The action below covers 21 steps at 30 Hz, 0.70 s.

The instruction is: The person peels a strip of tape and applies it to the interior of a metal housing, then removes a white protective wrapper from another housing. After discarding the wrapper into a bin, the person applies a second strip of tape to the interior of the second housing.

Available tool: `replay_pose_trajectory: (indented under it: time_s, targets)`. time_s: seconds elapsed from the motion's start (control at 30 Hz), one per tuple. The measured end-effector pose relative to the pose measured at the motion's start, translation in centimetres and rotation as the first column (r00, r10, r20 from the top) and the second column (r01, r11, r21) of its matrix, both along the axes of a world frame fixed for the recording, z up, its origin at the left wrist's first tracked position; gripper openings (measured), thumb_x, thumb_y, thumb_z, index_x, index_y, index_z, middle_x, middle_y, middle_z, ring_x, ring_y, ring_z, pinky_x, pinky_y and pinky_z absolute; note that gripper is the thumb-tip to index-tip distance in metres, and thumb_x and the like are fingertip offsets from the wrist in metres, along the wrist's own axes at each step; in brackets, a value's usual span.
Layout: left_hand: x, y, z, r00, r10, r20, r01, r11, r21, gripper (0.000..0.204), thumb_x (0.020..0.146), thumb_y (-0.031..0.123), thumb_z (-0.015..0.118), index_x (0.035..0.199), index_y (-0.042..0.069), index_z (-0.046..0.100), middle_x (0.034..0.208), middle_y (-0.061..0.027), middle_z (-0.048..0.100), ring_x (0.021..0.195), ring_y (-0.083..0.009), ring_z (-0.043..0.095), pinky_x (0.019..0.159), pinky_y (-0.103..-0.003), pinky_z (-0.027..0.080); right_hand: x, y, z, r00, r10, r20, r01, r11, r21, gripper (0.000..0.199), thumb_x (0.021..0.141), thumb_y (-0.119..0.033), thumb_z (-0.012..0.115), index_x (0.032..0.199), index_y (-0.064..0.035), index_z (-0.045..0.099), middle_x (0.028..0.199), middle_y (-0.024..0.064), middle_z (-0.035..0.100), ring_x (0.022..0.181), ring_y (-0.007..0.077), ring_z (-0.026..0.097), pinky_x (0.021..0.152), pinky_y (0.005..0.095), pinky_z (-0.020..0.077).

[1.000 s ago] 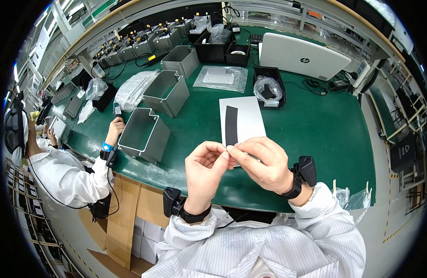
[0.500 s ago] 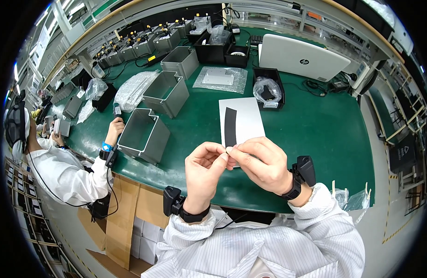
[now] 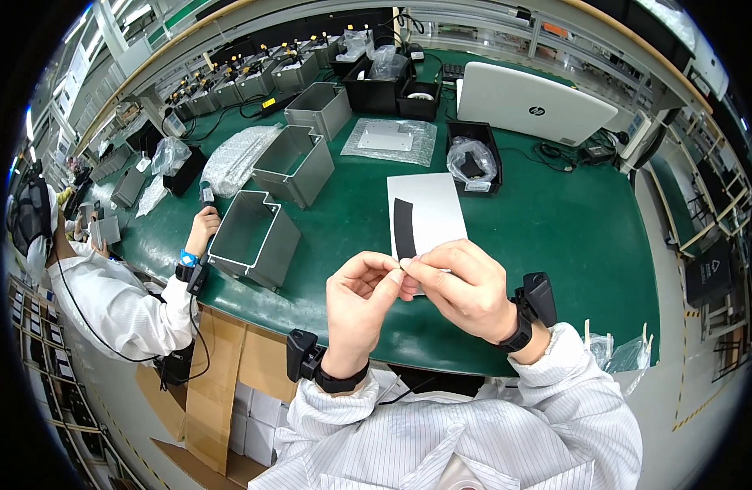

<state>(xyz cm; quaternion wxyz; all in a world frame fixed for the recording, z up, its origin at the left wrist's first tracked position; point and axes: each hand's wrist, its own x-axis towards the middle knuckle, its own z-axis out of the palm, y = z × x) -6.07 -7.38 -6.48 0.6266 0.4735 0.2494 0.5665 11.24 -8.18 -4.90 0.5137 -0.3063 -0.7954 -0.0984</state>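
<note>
A flat black strip (image 3: 404, 229) rises from my fingertips, with its far end over a white sheet (image 3: 440, 206) on the green table. My left hand (image 3: 364, 298) and my right hand (image 3: 466, 290) meet at the strip's near end, each with thumb and forefinger closed in a pinch. A small pale bit shows between the fingertips; I cannot make out whether it is backing film or part of the strip. The near edge of the sheet is partly hidden behind my hands.
Several open grey housings (image 3: 253, 237) stand to the left on the green table (image 3: 547, 237). A black bin (image 3: 474, 159) with a bagged part and a white laptop (image 3: 531, 102) are behind the sheet. At far left, a co-worker's hand (image 3: 201, 229) holds a dark tool (image 3: 206, 194).
The strip's far end has dipped a little and shifted slightly left, while both my hands keep pinching its near end in nearly the same place.
</note>
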Motion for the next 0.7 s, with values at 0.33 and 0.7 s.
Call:
replay_pose_trajectory:
  time_s: [0.33,0.7]
  targets:
    - [-0.06,0.08,-0.07,1.0,-0.006,-0.002,0.006,1.0,0.012,0.006,0.093,-0.003,0.063,0.098,-0.005,0.064,0.087,-0.0121,0.071,0.077,-0.0165,0.071,0.07,-0.027,0.058,0.04,-0.09,0.18,1.0,-0.004,0.016,0.004,1.0,-0.006,0.036,0.067,-0.001,0.075,0.103,-0.0028,0.072,0.089,0.0043,0.066,0.078,0.0211,0.066,0.064,0.0303,0.0555]
    - [0.03,-0.11,-0.08,1.0,-0.005,0.011,0.005,1.0,-0.004,0.003,0.094,-0.001,0.063,0.096,-0.003,0.064,0.087,-0.0111,0.071,0.077,-0.0152,0.07,0.07,-0.026,0.058,0.06,-0.14,0.22,1.0,-0.012,0.028,0.012,1.0,0.008,0.034,0.069,0.0,0.074,0.103,-0.0029,0.072,0.089,0.0049,0.067,0.078,0.0215,0.066,0.064,0.0309,0.0555]
